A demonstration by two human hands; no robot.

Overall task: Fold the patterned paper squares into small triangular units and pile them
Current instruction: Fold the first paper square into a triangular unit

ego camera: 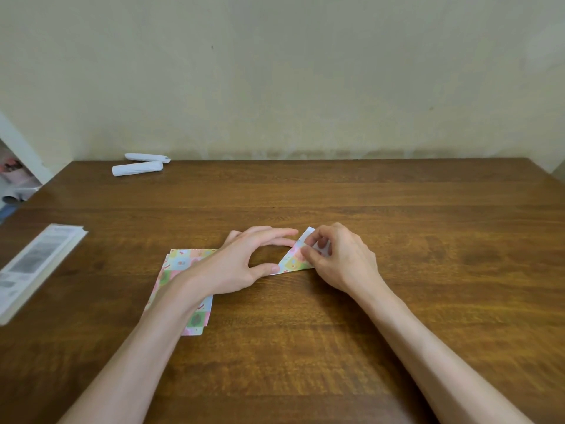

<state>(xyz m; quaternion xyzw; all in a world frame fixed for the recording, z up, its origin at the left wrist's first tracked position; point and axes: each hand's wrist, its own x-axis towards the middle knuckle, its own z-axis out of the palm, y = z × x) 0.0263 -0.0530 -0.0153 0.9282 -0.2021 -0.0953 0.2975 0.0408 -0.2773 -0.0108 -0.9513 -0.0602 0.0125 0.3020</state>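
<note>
Beyond the stack of patterned squares, near the far edge of the wooden table, two white paper rolls lie side by side. Well to the left of the stack, a book lies flat at the table's edge. The left forearm crosses the stack and hides its middle. Just right of the stack, the folded piece lies on the table, a pastel checked triangle with a white flap raised at its far tip. The left hand is spread wide, its thumb pressing the piece's near corner. The right hand pinches the piece's right side with curled fingers.
</note>
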